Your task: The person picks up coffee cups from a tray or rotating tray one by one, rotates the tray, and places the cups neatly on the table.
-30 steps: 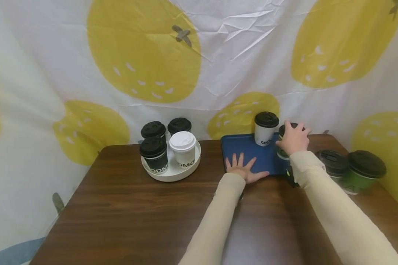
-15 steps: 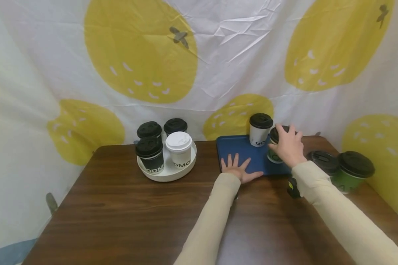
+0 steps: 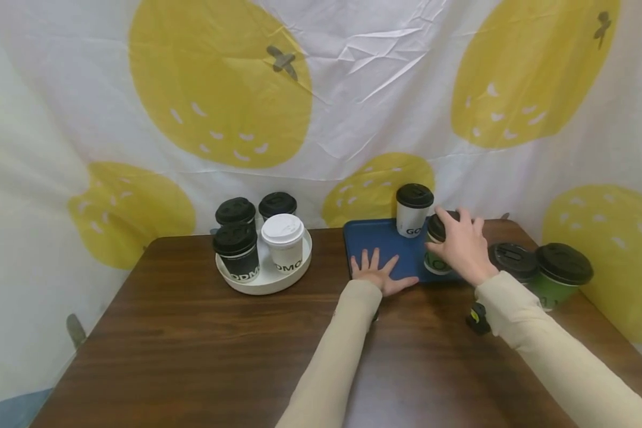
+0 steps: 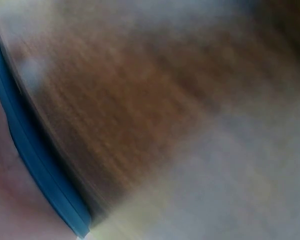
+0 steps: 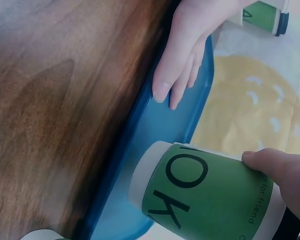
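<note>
My right hand [image 3: 464, 246] reaches over a green paper cup [image 5: 200, 192] with a black lid and grips it from above. In the right wrist view the thumb [image 5: 270, 167] presses the cup's side near the lid. The cup is upright at the right part of a blue tray [image 3: 365, 233], close to its front edge. Fingers spread wide, my left hand [image 3: 377, 277] lies flat on the tray's front left. Behind the green cup stands a white paper cup [image 3: 409, 221] with a black lid. The left wrist view is mostly blurred, with the tray's edge [image 4: 45, 175] beside the palm.
To the right stand a green cup [image 3: 553, 291] and another black-lidded cup [image 3: 513, 261], partly behind the right sleeve. A round white tray [image 3: 267, 288] on the left bears several lidded cups. A fruit-print curtain [image 3: 353, 107] hangs behind the wooden table [image 3: 203, 345].
The right hand and the green cup have come nearer the tray's front edge and slightly left. The left hand stays on the tray. The head view has shifted a little right.
</note>
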Tool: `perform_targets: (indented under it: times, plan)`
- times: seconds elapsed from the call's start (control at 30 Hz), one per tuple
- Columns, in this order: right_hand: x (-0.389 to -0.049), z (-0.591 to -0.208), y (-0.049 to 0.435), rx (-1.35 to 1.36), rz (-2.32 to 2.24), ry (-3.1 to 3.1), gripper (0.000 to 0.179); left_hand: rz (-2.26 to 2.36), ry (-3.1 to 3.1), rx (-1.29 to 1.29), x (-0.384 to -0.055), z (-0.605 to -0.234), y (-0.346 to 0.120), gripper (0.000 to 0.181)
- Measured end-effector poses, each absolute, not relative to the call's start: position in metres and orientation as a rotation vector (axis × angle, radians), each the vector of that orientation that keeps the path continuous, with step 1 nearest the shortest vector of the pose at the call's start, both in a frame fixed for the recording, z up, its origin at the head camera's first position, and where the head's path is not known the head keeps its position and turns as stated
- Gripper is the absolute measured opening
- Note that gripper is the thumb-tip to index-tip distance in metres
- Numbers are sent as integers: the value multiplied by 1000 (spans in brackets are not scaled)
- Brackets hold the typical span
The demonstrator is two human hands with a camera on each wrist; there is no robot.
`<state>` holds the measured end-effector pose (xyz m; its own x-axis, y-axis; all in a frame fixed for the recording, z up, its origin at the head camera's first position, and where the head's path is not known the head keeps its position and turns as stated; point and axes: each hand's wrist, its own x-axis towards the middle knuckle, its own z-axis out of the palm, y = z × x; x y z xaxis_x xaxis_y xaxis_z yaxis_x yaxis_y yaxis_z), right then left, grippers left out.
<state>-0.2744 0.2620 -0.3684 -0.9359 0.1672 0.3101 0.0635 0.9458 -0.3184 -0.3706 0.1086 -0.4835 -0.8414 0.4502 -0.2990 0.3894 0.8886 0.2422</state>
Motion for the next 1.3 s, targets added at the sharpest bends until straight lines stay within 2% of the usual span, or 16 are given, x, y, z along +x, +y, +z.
perform_targets:
  times: [0.83, 1.3]
  plan:
    - [-244, -373, 256, -104, 349, -2708, 79, 245, 2691, 615, -371, -482, 108, 88]
    - [-209, -372, 253, -29, 311, -2652, 80, 245, 2678, 633, -374, -484, 107, 89]
